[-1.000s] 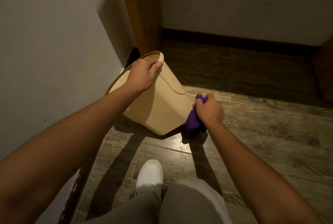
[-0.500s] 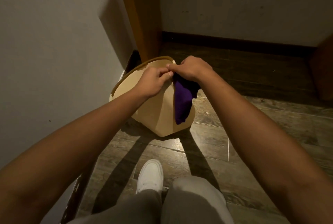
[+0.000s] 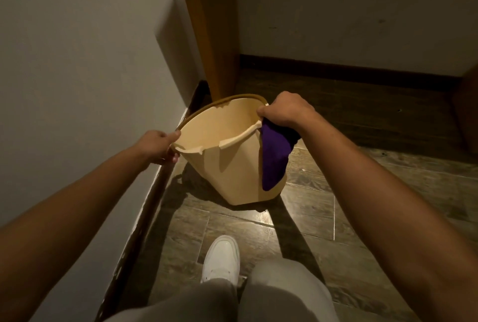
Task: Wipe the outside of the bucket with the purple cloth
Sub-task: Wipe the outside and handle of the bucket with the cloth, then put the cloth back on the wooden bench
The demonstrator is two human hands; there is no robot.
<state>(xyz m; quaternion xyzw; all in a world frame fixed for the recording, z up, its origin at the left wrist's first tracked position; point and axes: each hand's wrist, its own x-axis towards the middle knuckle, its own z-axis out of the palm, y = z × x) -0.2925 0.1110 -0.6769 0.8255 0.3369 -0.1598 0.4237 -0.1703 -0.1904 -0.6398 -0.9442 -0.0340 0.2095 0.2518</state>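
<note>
A cream plastic bucket [image 3: 227, 166] stands on the wooden floor close to the left wall, its open mouth tipped toward me, with a chipped near rim. My left hand [image 3: 157, 147] grips the bucket's left rim. My right hand [image 3: 287, 112] is closed at the right rim, pinching the purple cloth [image 3: 274, 156]. The cloth hangs down from that hand over the outside of the bucket's right wall.
A white wall [image 3: 77, 88] runs along the left with a dark baseboard. A wooden door frame [image 3: 212, 37] stands just behind the bucket. My white shoe [image 3: 221, 259] and grey trouser legs are below. A dark piece of furniture [image 3: 468, 107] sits at the right edge.
The bucket has turned so its open mouth faces me. My left hand slid from the top of the rim to its left side. My right hand stayed at the rim, the cloth hanging.
</note>
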